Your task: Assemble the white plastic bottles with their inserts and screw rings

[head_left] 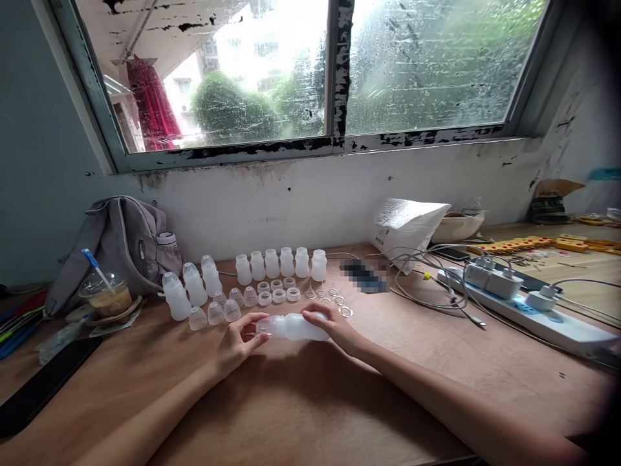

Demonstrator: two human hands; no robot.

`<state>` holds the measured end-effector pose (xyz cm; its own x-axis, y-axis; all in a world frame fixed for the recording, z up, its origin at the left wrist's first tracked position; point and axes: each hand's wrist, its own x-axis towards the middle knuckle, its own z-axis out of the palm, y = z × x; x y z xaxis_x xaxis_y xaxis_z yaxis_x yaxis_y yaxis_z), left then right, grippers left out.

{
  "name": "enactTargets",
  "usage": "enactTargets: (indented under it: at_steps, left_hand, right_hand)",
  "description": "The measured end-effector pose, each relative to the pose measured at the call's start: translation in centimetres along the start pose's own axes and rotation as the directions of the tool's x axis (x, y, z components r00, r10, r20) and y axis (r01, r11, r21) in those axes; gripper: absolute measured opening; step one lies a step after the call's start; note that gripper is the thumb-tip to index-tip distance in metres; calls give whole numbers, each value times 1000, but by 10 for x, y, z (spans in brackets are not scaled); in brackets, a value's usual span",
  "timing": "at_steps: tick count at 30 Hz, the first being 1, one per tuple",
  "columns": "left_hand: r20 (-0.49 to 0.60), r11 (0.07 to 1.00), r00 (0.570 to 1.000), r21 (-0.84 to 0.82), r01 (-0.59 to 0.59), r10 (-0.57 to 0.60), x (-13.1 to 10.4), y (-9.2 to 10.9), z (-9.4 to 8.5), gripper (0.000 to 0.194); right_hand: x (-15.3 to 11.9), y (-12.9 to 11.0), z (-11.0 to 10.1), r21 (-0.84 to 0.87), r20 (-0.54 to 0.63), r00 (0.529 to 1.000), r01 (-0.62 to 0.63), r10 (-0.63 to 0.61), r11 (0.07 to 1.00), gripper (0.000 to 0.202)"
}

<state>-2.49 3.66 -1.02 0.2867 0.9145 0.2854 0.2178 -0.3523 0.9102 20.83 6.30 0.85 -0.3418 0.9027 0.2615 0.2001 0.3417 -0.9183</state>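
White frosted bottle, waisted, clear cap

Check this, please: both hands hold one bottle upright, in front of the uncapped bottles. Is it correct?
Only "upright" is wrong: the head view shows the bottle held sideways by the left hand and right hand, in front of the uncapped bottles.

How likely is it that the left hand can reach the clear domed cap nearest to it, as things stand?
Probably yes: the clear domed cap sits just beyond the left hand, with nothing visible between them, though it would first have to release the bottle.
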Motion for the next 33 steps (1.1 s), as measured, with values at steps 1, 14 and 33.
enactTargets:
  at_steps: [1, 14, 33]
  left_hand:
    - [4, 1000, 1000, 5, -4, 4, -1, 1, 1, 37]
    - [-104, 981, 980, 107, -160, 171, -16, 14, 22, 31]
    - [-225, 987, 974, -159, -27, -10, 51, 63, 19, 45]
  right_hand:
    - [-1, 1, 1, -2, -21, 999, 27, -27, 1000, 27]
    - [-15, 0, 8, -45, -226, 960, 158, -164, 986, 36]
    - [-11, -8, 19, 172, -174, 982, -42, 72, 984, 35]
